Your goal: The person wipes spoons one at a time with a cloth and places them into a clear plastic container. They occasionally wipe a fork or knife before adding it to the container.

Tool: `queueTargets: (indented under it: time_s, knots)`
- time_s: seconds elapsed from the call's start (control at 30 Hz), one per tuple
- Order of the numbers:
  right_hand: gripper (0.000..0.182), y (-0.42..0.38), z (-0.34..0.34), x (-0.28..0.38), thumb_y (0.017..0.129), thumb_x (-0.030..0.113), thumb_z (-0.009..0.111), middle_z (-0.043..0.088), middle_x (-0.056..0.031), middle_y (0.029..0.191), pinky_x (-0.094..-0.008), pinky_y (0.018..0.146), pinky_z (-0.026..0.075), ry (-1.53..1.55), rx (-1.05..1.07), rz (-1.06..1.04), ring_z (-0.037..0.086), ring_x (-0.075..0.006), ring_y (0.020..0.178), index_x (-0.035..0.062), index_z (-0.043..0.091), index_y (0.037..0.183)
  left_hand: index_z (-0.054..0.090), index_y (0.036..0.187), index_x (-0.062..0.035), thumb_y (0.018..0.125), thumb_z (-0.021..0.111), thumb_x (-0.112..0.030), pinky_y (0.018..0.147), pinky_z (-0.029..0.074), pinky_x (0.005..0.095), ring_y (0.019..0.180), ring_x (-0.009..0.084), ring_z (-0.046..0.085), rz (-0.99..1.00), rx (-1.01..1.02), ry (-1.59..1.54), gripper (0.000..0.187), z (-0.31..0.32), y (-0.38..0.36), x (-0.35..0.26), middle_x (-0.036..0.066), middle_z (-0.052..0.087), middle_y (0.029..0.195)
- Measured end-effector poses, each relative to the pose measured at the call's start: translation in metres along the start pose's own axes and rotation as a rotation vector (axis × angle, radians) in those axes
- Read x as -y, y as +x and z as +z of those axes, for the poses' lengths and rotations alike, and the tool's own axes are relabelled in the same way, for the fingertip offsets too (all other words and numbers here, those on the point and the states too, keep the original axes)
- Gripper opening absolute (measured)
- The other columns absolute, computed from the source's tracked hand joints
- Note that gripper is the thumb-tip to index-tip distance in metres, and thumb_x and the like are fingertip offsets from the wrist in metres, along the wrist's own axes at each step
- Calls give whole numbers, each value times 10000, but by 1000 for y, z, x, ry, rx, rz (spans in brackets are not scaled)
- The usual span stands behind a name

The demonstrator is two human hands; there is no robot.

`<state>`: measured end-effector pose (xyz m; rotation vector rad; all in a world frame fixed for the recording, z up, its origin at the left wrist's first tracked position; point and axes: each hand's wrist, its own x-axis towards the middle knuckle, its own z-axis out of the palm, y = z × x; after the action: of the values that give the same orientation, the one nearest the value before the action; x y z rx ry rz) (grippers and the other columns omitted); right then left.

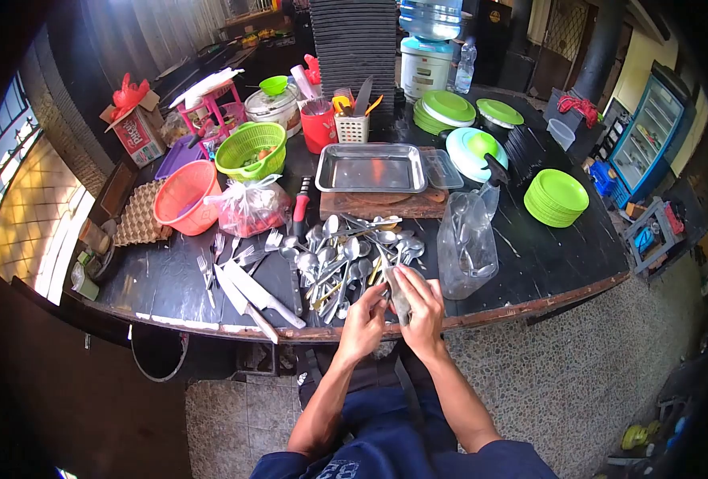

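At the front edge of the table, my left hand [363, 321] and my right hand [419, 307] are close together, fingers bent. A grey cloth [401, 297] is gripped in my right hand. My left fingers pinch at the cloth's left side, where a thin metal utensil [382, 257] points up; its kind I cannot tell. Just beyond my hands lies a heap of metal spoons [349, 249]. Several forks [246, 255] and two large knives [250, 294] lie to the left. A clear plastic bag [466, 247] with some cutlery inside stands right of my hands.
Behind the spoons, a metal tray [370, 169] rests on a wooden board [382, 206]. Green plates [556, 197] are stacked at the right. On the left are a coral basket [184, 199], a green basket [250, 156], a bag of red items [250, 209] and egg cartons [142, 215].
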<state>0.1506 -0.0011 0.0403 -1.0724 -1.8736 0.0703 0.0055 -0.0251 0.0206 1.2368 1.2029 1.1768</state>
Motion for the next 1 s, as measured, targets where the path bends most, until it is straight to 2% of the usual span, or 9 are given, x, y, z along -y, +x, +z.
queueTargets:
  time_s: [0.13,0.3,0.4,0.5,0.63,0.73,0.83,0.9,1.0]
  knots:
    - [509,3,3,-10,809,24,698,696,-92,1337,-393,875,518,-53,32,-34,654,-307,1002,59,702,1317,568,1367,77,1033,556,-30,605,445,260,651,62,497,16,-78,111,352,-1,-3,-9,50,718,827]
    - [500,5,7,-18,814,42,694,698,-96,1340,-387,857,519,-48,-75,-36,651,-289,955,46,705,1314,582,1339,73,1030,553,-25,603,456,263,634,65,512,59,-91,155,325,-7,1,-1,64,745,845]
    - [481,-1,8,-10,831,20,663,676,-79,1389,-379,843,523,-60,32,-122,641,-280,923,49,710,1309,566,1342,95,1027,543,-11,635,498,287,720,94,642,80,-115,203,334,-7,2,-6,110,770,902]
    - [443,-12,12,-12,842,37,653,689,-26,1380,-355,828,538,-102,156,-148,626,-249,879,75,737,1276,596,1334,74,1011,530,2,719,522,281,806,102,645,20,-122,87,337,-7,-1,-22,117,738,871]
    - [432,-6,6,-41,831,80,677,702,9,1358,-357,831,545,-136,110,-227,635,-243,920,115,759,1254,569,1358,100,1023,522,-16,613,474,260,696,71,579,-11,-67,200,358,-10,-2,-1,62,717,827]
    - [429,3,-3,-41,854,78,670,705,-46,1348,-365,842,542,-144,72,-184,644,-261,952,84,741,1277,543,1387,102,1039,511,-26,565,429,234,626,46,509,-20,-38,135,373,-4,-1,1,34,703,821]
    - [413,0,4,-33,946,46,603,692,-178,1334,-354,908,528,123,9,150,677,-259,1097,-23,655,1350,518,1362,85,1045,507,-20,545,413,230,592,43,480,-6,-15,115,334,1,1,2,45,699,823]
    - [374,-10,18,-21,1009,49,574,707,-147,1298,-320,931,512,678,-26,564,660,-187,1122,-43,632,1367,463,1227,55,1040,517,-5,518,401,237,577,48,473,4,-94,30,204,8,0,2,80,698,825]
    - [324,-23,25,-11,1062,147,594,708,-52,1071,-264,807,515,798,-20,768,621,-85,917,-36,639,1327,357,1119,-14,1029,550,-4,531,427,259,596,77,524,-23,-139,-53,214,8,0,14,124,704,803]
